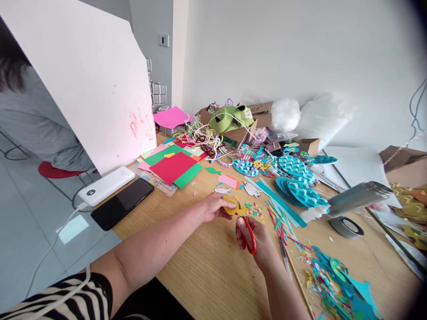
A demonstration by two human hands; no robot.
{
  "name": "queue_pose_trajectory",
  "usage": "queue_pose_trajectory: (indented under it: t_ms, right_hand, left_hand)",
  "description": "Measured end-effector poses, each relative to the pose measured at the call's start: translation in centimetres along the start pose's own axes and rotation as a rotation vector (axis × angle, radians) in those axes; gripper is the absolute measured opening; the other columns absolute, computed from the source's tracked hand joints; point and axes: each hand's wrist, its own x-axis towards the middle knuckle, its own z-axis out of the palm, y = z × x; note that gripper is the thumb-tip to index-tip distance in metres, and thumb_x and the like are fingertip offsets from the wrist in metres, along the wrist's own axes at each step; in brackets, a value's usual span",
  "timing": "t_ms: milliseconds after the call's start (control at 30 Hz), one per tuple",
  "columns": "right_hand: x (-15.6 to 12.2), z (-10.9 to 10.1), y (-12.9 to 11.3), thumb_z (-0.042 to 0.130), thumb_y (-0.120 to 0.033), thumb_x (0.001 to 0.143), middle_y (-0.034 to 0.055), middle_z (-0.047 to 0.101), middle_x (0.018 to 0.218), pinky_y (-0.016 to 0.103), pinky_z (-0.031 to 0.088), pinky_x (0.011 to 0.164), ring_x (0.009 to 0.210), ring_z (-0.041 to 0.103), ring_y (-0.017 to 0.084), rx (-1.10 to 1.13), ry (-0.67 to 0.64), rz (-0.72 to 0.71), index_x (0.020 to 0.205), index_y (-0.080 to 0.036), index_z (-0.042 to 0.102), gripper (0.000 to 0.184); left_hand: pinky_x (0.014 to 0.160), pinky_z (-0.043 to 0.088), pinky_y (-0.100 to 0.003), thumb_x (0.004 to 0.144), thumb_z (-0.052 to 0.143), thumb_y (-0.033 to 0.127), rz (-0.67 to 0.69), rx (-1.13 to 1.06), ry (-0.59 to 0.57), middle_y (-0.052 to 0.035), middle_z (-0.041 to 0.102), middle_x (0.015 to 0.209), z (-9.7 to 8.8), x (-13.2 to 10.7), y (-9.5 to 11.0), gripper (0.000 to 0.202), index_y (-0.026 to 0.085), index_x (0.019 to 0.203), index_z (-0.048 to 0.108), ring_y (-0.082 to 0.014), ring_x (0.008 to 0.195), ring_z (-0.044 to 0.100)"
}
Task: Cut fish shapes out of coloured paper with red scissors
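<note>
My left hand (216,207) pinches a small piece of yellow paper (231,207) over the wooden table (187,258). In my right hand (258,242) are scissors with red handles (251,240), their blades at the paper's right edge. Just beyond the hands lie two white paper fish cut-outs (251,190) with drawn outlines. A green paper fish (213,171) rests farther back, near a pink paper strip (227,181). Small coloured paper scraps (254,209) are scattered beside the scissors.
At left lie a black phone (122,203) and a white power bank (106,184), by a white upright board (86,80). Coloured sheets (173,166) are stacked behind. Blue wavy paper discs (296,191), a metal flask (358,198) and a tape roll (347,226) stand right. A person sits beyond the board.
</note>
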Motion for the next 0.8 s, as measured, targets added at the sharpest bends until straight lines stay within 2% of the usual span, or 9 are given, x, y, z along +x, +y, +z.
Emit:
queue_pose_trajectory:
  t_ms: [800]
  right_hand:
    - [0.02, 0.05, 0.01, 0.065, -0.075, 0.065, -0.0041, 0.051, 0.042, 0.022, 0.029, 0.035, 0.033, 0.042, 0.01, -0.043, 0.013, 0.0, 0.063, -0.023, 0.046, 0.055]
  left_hand:
    - [0.061, 0.047, -0.028, 0.047, 0.083, 0.032, 0.009, 0.02, 0.012, -0.0054, 0.066, 0.083, -0.19, 0.16, -0.16, 0.046, 0.013, 0.085, 0.067, -0.0136, 0.067, 0.06]
